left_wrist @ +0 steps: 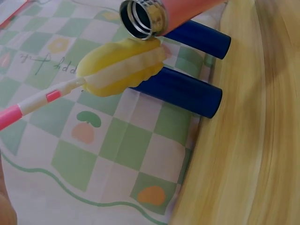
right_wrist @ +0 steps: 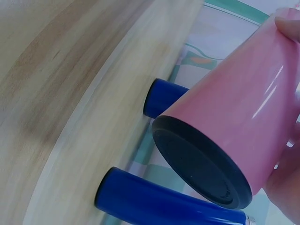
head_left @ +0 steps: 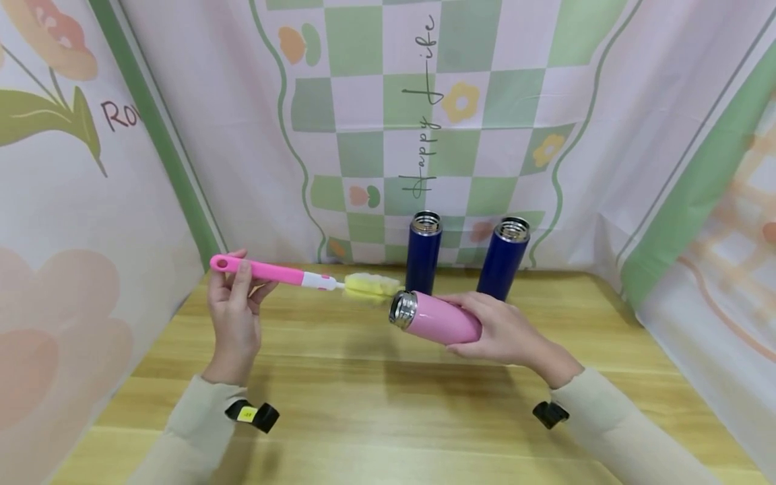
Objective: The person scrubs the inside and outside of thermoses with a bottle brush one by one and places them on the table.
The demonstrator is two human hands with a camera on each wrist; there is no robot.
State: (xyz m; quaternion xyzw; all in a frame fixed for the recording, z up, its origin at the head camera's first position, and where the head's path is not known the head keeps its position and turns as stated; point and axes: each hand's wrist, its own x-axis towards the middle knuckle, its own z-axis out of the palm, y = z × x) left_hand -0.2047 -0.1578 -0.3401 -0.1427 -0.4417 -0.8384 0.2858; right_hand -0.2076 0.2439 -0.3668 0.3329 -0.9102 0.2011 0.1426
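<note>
My left hand (head_left: 235, 316) grips the pink handle of a bottle brush (head_left: 273, 272), which has a yellow and white sponge head (left_wrist: 123, 68). In my right hand (head_left: 500, 330) is a pink thermos bottle (head_left: 445, 319), tilted on its side with its steel mouth (head_left: 403, 310) facing left toward the brush. The sponge head is just outside that mouth; whether they touch I cannot tell. The black base (right_wrist: 201, 161) of the pink bottle shows in the right wrist view.
Two dark blue lidless bottles stand at the back of the wooden table (head_left: 339, 417): one blue bottle (head_left: 422, 256) behind the pink one, another blue bottle (head_left: 504, 259) farther right. A checkered cloth (head_left: 358, 101) hangs behind them, with patterned cloth walls at both sides.
</note>
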